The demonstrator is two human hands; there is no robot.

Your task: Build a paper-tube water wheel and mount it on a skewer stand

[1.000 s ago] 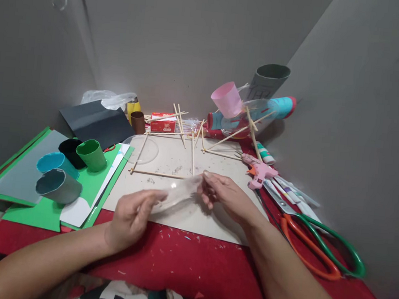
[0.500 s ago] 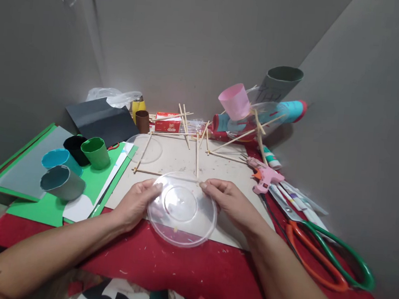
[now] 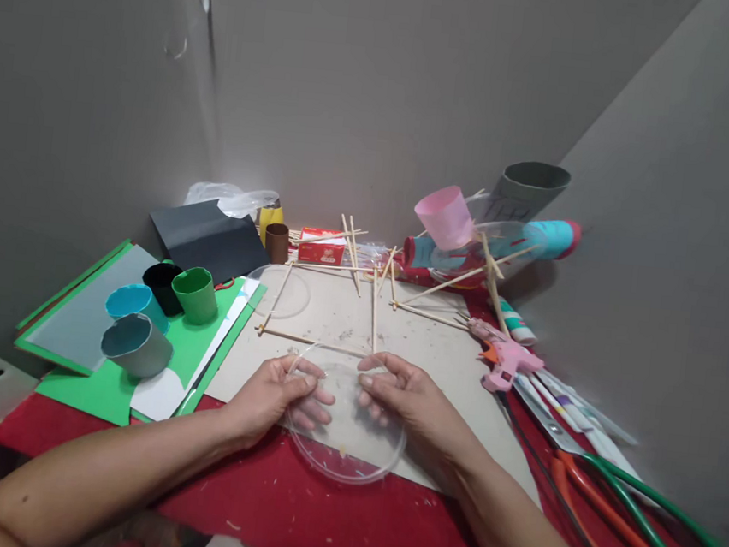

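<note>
1. Half a second ago I saw the clear plastic disc (image 3: 345,422) pinched by its rim; now more fingers of both hands show through it, so I judge it is being shifted in the grip, not yet fixed anywhere.
2. My left hand (image 3: 278,398) and right hand (image 3: 413,399) hold its two sides, over the near edge of the grey board (image 3: 428,344).
3. Its far rim overlaps the stick frame (image 3: 374,313) in my view; I can't tell whether they touch.
4. The scissors' (image 3: 556,429) handles are cut off at lower right.
</note>
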